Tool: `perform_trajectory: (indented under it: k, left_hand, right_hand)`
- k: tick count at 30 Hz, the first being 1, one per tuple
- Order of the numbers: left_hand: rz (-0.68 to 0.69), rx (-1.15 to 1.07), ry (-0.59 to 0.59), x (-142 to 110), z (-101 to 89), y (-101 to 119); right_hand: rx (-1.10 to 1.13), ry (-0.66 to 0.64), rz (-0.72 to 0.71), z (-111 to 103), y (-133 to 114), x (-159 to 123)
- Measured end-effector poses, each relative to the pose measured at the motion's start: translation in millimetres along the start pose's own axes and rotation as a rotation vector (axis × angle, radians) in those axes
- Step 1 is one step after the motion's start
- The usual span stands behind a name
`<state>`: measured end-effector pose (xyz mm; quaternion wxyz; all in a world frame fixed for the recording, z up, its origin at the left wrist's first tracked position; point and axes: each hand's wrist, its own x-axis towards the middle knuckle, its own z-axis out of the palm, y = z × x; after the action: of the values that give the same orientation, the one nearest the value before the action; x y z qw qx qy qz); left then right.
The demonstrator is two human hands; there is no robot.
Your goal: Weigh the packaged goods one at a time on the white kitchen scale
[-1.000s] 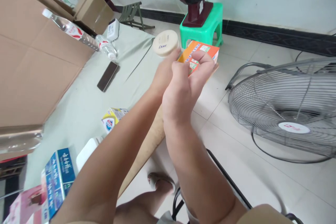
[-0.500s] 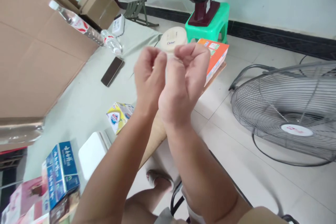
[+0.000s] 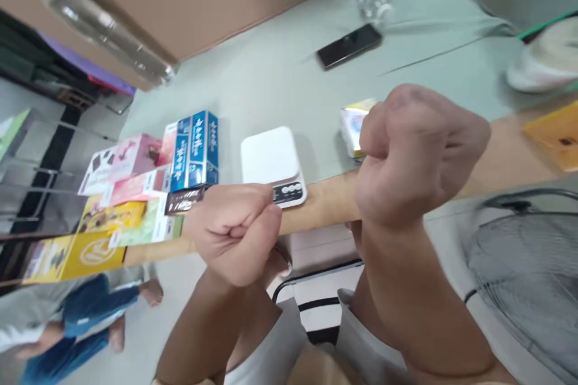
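Left hand (image 3: 235, 231), right hand (image 3: 415, 156): fingers closed, contents unseen
White scale (image 3: 268, 156) lies just beyond left hand; small box (image 3: 354, 126) left of right hand

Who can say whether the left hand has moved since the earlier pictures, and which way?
Yes: the left hand has moved toward the white scale, away from the round jar.

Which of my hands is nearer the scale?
Left. Your left hand partly hides the scale at its near edge; your right hand is farther right, by the small box.
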<state>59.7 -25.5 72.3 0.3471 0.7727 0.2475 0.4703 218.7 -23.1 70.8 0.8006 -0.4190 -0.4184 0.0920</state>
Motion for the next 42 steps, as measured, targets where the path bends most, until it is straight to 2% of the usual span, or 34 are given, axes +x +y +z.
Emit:
perform_trajectory:
  k: [5,8,10,12,14,16,19,22,25,28,31,33,36,39,42]
  left_hand:
    - [-0.086,0.128,0.321,-40,-67.7,-39]
    - [-0.279,0.355,0.511,-53,-109.3,-65]
    - [-0.419,0.507,0.504,-58,-133.9,-81]
    - [-0.498,0.645,0.409,-62,-151.6,-96]
    - [-0.56,0.756,0.294,-66,-160.7,-106]
    - [-0.624,0.811,0.2,-70,-162.8,-111]
    - [-0.708,0.827,0.102,-73,-160.8,-110]
    - [-0.76,0.827,0.061,-76,-159.0,-106]
    - [-0.75,0.839,0.068,-77,-157.3,-103]
    - [-0.742,0.854,0.06,-75,-154.1,-99]
    - [-0.747,0.807,-0.025,-69,-150.6,-93]
    - [-0.759,0.73,-0.074,-65,-148.7,-90]
    - [-0.797,0.657,-0.069,-59,-145.6,-89]
    - [-0.81,0.727,-0.042,-55,-140.9,-92]
    - [-0.796,0.838,-0.081,-50,-136.1,-95]
  right_hand:
    - [-0.062,-0.388,0.158,64,0,-57]
    - [-0.16,-0.628,0.287,99,10,-86]
    - [-0.254,-0.775,0.369,119,20,-104]
    - [-0.347,-0.896,0.414,137,31,-121]
    - [-0.418,-0.993,0.435,150,40,-137]
    - [-0.448,-1.07,0.458,159,46,-149]
    - [-0.433,-1.118,0.502,168,50,-158]
    - [-0.401,-1.153,0.581,172,50,-161]
    - [-0.351,-1.179,0.652,172,46,-160]
    - [-0.324,-1.168,0.65,168,40,-158]
    - [-0.381,-1.145,0.624,159,38,-155]
    - [-0.447,-1.1,0.622,152,40,-154]
    - [-0.428,-1.024,0.654,146,51,-154]
    - [-0.313,-1.01,0.686,145,63,-155]
    - [-0.286,-1.01,0.725,145,69,-152]
